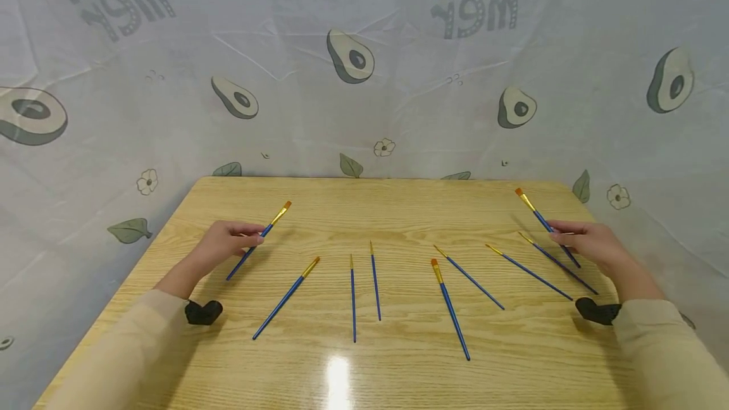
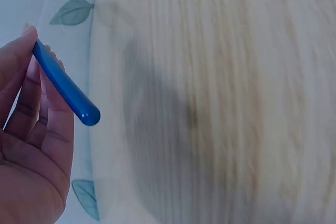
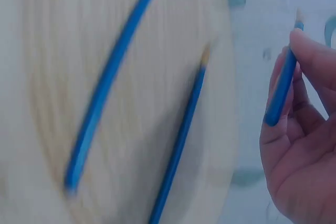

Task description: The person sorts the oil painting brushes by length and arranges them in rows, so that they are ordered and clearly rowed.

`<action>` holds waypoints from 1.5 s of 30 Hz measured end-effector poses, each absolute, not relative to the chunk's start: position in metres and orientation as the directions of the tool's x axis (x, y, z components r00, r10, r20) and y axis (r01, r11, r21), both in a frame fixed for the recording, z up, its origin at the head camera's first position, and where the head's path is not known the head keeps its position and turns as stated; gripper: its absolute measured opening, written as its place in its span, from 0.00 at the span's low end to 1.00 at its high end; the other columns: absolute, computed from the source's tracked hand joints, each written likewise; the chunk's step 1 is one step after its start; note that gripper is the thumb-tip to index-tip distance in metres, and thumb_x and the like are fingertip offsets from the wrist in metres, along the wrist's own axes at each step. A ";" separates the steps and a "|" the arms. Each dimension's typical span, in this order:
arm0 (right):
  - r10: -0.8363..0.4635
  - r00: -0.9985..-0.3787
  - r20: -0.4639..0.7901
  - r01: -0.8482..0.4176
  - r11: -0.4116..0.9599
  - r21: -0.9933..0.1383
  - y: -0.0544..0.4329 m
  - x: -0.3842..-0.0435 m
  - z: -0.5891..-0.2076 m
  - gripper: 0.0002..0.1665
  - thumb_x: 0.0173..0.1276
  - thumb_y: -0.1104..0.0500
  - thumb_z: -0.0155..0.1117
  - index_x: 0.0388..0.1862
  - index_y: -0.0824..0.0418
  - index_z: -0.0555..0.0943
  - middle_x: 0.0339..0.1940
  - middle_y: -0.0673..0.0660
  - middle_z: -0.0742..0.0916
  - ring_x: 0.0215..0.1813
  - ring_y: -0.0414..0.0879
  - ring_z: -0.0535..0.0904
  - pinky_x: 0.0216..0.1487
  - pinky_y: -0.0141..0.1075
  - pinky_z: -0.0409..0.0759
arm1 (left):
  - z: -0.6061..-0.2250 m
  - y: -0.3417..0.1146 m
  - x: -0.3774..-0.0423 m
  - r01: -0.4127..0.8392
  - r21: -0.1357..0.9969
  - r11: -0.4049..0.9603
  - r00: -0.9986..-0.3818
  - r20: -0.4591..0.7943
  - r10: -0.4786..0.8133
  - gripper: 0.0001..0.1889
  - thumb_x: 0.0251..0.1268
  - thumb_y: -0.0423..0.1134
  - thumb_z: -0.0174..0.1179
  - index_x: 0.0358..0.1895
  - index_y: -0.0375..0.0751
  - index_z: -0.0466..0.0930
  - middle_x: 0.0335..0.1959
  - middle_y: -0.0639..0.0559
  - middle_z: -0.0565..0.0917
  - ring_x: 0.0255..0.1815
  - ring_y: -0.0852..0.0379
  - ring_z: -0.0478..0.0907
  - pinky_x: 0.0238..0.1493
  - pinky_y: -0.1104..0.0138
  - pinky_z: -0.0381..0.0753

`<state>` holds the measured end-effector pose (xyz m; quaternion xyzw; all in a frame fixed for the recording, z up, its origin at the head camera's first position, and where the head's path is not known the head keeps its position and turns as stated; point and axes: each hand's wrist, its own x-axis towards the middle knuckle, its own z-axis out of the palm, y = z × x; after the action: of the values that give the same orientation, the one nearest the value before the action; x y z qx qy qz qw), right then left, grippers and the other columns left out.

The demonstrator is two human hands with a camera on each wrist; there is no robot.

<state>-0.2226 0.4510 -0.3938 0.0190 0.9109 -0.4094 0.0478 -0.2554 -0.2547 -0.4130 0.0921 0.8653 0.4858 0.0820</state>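
Observation:
In the head view my left hand (image 1: 230,240) pinches a flat paintbrush (image 1: 277,215) between thumb and fingers, its orange bristles pointing up and away to the right. The blue handle end (image 2: 79,103) hangs toward the camera in the left wrist view. On the other side, my right hand (image 1: 589,242) pinches a second flat paintbrush (image 1: 535,209), bristles up and to the left. That brush's handle (image 3: 281,90) crosses the palm in the right wrist view. A thin paintbrush (image 1: 560,264) lies on the table just beside the right hand.
Several more blue-handled paintbrushes lie spread over the wooden table (image 1: 398,204): a flat one (image 1: 285,300) on the left, thin ones (image 1: 353,302) in the middle, another flat one (image 1: 452,315) and thin ones (image 1: 532,274) to the right. A printed avocado cloth (image 1: 296,112) hangs behind.

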 end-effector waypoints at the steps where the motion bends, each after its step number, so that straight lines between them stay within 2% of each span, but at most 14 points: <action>1: -0.013 -0.995 -0.103 0.069 0.658 -0.750 0.444 -0.225 -0.392 0.38 0.74 0.47 0.58 0.72 0.70 0.63 0.60 0.62 0.79 0.41 0.21 0.73 0.43 0.28 0.81 | -0.412 -0.251 -0.257 0.078 0.861 0.503 -0.970 -0.052 0.240 0.24 0.66 0.46 0.64 0.61 0.37 0.78 0.52 0.41 0.82 0.49 0.49 0.81 0.44 0.59 0.84; 2: -0.021 -0.994 -0.106 0.067 0.649 -0.758 0.437 -0.228 -0.390 0.38 0.74 0.47 0.57 0.73 0.68 0.63 0.63 0.66 0.76 0.42 0.21 0.73 0.44 0.28 0.81 | -0.411 -0.247 -0.258 0.075 0.865 0.496 -0.970 -0.052 0.238 0.24 0.66 0.45 0.64 0.62 0.36 0.78 0.52 0.41 0.82 0.50 0.49 0.81 0.44 0.59 0.84; 5: -0.041 -0.992 -0.116 0.065 0.624 -0.779 0.413 -0.233 -0.384 0.39 0.75 0.45 0.56 0.75 0.66 0.61 0.68 0.70 0.70 0.52 0.34 0.75 0.53 0.35 0.80 | -0.409 -0.237 -0.263 0.060 0.878 0.475 -0.971 -0.060 0.233 0.24 0.66 0.45 0.63 0.62 0.37 0.78 0.51 0.41 0.83 0.50 0.49 0.81 0.45 0.58 0.84; 9: -0.057 -0.991 -0.124 0.067 0.586 -0.807 0.376 -0.236 -0.376 0.37 0.75 0.46 0.56 0.75 0.64 0.62 0.68 0.70 0.70 0.63 0.57 0.70 0.60 0.45 0.76 | -0.409 -0.222 -0.269 0.041 0.895 0.443 -0.973 -0.064 0.221 0.24 0.66 0.45 0.64 0.61 0.36 0.79 0.49 0.40 0.84 0.47 0.51 0.82 0.45 0.59 0.84; 10: -0.061 -0.990 -0.123 0.066 0.573 -0.817 0.366 -0.237 -0.374 0.37 0.75 0.47 0.56 0.74 0.64 0.63 0.68 0.70 0.71 0.64 0.58 0.70 0.59 0.45 0.76 | -0.409 -0.218 -0.270 0.035 0.901 0.433 -0.975 -0.065 0.214 0.23 0.66 0.45 0.64 0.61 0.37 0.79 0.49 0.40 0.84 0.46 0.51 0.82 0.44 0.60 0.84; 15: -0.066 -0.991 -0.118 0.066 0.523 -0.850 0.325 -0.247 -0.368 0.32 0.74 0.52 0.58 0.72 0.65 0.66 0.65 0.69 0.74 0.60 0.55 0.74 0.55 0.41 0.78 | -0.406 -0.198 -0.276 0.002 0.924 0.383 -0.977 -0.081 0.198 0.22 0.66 0.42 0.64 0.60 0.37 0.79 0.48 0.41 0.84 0.44 0.53 0.82 0.42 0.61 0.85; 23: -0.074 -0.989 -0.129 0.088 0.410 -0.908 0.272 -0.262 -0.369 0.30 0.73 0.57 0.60 0.72 0.63 0.68 0.64 0.69 0.75 0.63 0.58 0.73 0.60 0.46 0.76 | -0.404 -0.170 -0.285 -0.031 0.947 0.320 -0.977 -0.097 0.192 0.21 0.66 0.38 0.64 0.61 0.37 0.78 0.50 0.42 0.83 0.47 0.52 0.82 0.47 0.58 0.84; 29: -0.063 -0.990 -0.130 0.100 0.353 -0.930 0.242 -0.273 -0.375 0.28 0.72 0.60 0.61 0.70 0.63 0.71 0.61 0.66 0.78 0.62 0.58 0.74 0.60 0.46 0.77 | -0.403 -0.150 -0.294 -0.065 0.969 0.239 -0.978 -0.109 0.176 0.22 0.64 0.31 0.65 0.61 0.35 0.78 0.46 0.42 0.81 0.43 0.54 0.83 0.45 0.59 0.85; 33: -0.073 -0.991 -0.109 0.084 0.291 -0.953 0.232 -0.287 -0.391 0.26 0.68 0.59 0.66 0.65 0.61 0.77 0.54 0.60 0.82 0.56 0.53 0.79 0.54 0.44 0.81 | -0.401 -0.134 -0.300 -0.082 0.974 0.214 -0.978 -0.120 0.173 0.22 0.63 0.29 0.65 0.61 0.35 0.78 0.44 0.43 0.80 0.41 0.55 0.83 0.44 0.60 0.85; 36: -0.055 -0.991 -0.123 0.104 0.277 -0.955 0.220 -0.293 -0.395 0.25 0.68 0.59 0.67 0.64 0.62 0.78 0.51 0.58 0.83 0.52 0.49 0.80 0.54 0.43 0.81 | -0.399 -0.123 -0.306 -0.089 0.976 0.198 -0.979 -0.123 0.164 0.22 0.63 0.28 0.64 0.61 0.35 0.78 0.45 0.43 0.80 0.41 0.54 0.83 0.46 0.59 0.84; 41: -0.002 -0.983 -0.184 0.175 0.286 -0.942 0.192 -0.294 -0.392 0.25 0.71 0.64 0.62 0.66 0.65 0.75 0.56 0.63 0.80 0.56 0.53 0.78 0.58 0.46 0.78 | -0.401 -0.106 -0.318 -0.106 0.980 0.167 -0.983 -0.129 0.128 0.20 0.62 0.28 0.65 0.59 0.35 0.80 0.46 0.42 0.81 0.41 0.53 0.82 0.50 0.55 0.82; 45: 0.020 -0.979 -0.203 0.201 0.275 -0.940 0.178 -0.299 -0.399 0.25 0.70 0.64 0.63 0.66 0.64 0.75 0.57 0.63 0.79 0.52 0.50 0.79 0.56 0.44 0.80 | -0.405 -0.089 -0.327 -0.127 0.982 0.143 -0.984 -0.143 0.104 0.19 0.61 0.28 0.66 0.57 0.34 0.81 0.47 0.41 0.81 0.42 0.52 0.82 0.51 0.55 0.82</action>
<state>-0.2992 0.1779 -0.3993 0.0695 0.7949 -0.5980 0.0753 -0.3274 -0.0885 -0.4048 -0.0077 0.7507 0.6547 0.0883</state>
